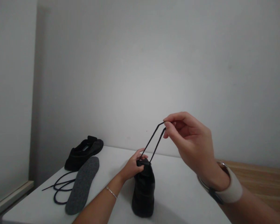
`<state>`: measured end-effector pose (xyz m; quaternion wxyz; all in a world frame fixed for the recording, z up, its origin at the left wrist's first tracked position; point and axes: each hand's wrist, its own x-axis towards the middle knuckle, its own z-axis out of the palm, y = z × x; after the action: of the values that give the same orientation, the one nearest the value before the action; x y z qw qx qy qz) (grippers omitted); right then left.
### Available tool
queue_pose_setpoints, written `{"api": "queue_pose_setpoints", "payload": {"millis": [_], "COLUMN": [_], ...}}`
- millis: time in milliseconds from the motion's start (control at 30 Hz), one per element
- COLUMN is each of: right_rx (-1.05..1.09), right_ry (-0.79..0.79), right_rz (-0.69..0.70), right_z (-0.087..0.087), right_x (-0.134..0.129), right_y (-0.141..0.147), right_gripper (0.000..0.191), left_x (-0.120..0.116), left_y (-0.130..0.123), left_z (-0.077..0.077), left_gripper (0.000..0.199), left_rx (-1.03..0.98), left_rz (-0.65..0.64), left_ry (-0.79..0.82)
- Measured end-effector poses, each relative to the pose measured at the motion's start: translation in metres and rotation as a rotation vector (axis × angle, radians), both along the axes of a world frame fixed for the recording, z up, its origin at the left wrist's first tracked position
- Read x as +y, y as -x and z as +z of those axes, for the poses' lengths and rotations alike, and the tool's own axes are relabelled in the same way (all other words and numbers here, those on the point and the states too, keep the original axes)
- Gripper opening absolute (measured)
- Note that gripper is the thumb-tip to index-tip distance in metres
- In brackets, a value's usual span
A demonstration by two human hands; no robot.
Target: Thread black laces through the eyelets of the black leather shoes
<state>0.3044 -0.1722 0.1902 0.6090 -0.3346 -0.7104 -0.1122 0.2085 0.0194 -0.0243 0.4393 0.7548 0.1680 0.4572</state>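
in the head view, the near black shoe (pixel 143 199) stands heel-first on the white table (pixel 186 189), toe hidden from me. the left hand (pixel 132 166) clasps its tongue; the right hand (pixel 191 140) pinches a thin lace (pixel 157 145) taut. a grey, felt-like insole (pixel 82 186) partly hides a loose lace (pixel 60 203). the far shoe (pixel 78 157) has something pale inside.

At six o'clock, a black shoe (pixel 143 199) with black lace (pixel 157 146); toward eight, a second shoe (pixel 78 157), black, and mottled grey insole (pixel 82 186); white table (pixel 182 193); pale-grey wall (pixel 140 62) at twelve; whitish watch strap (pixel 235 188) at four.
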Motion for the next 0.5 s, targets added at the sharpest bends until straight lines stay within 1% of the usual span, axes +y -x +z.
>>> {"api": "queue_pose_setpoints", "payload": {"millis": [100, 133, 200, 233, 300, 367, 433, 500], "right_rx": [0.015, 0.021, 0.033, 0.037, 0.034, 0.021, 0.002, -0.013], "right_ry": [-0.006, -0.011, -0.02, -0.026, -0.023, -0.015, -0.004, 0.007], "right_rz": [-0.006, -0.009, -0.017, -0.021, -0.027, -0.033, -0.037, -0.028], "right_z": [0.001, 0.001, 0.001, 0.0, 0.0, 0.0, 0.0, 0.0], "right_x": [0.004, 0.005, 0.008, 0.01, 0.012, 0.013, 0.014, 0.014], "right_y": [-0.005, -0.007, -0.012, -0.014, -0.016, -0.017, -0.016, -0.015], "right_gripper": [0.005, 0.004, 0.004, 0.003, 0.003, 0.002, 0.002, 0.003], "left_x": [0.013, 0.019, 0.031, 0.036, 0.043, 0.046, 0.047, 0.046], "left_y": [0.008, 0.011, 0.016, 0.017, 0.018, 0.018, 0.017, 0.016], "left_z": [-0.003, -0.005, -0.009, -0.011, -0.014, -0.016, -0.017, -0.017], "left_gripper": [0.088, 0.086, 0.065, 0.059, 0.06, 0.051, 0.04, 0.035], "left_rx": [0.099, 0.14, 0.199, 0.212, 0.224, 0.23, 0.224, 0.205], "left_rz": [0.078, 0.09, 0.121, 0.149, 0.21, 0.228, 0.214, 0.201], "left_ry": [0.0, 0.025, 0.09, 0.117, 0.139, 0.12, 0.102, 0.105]}}
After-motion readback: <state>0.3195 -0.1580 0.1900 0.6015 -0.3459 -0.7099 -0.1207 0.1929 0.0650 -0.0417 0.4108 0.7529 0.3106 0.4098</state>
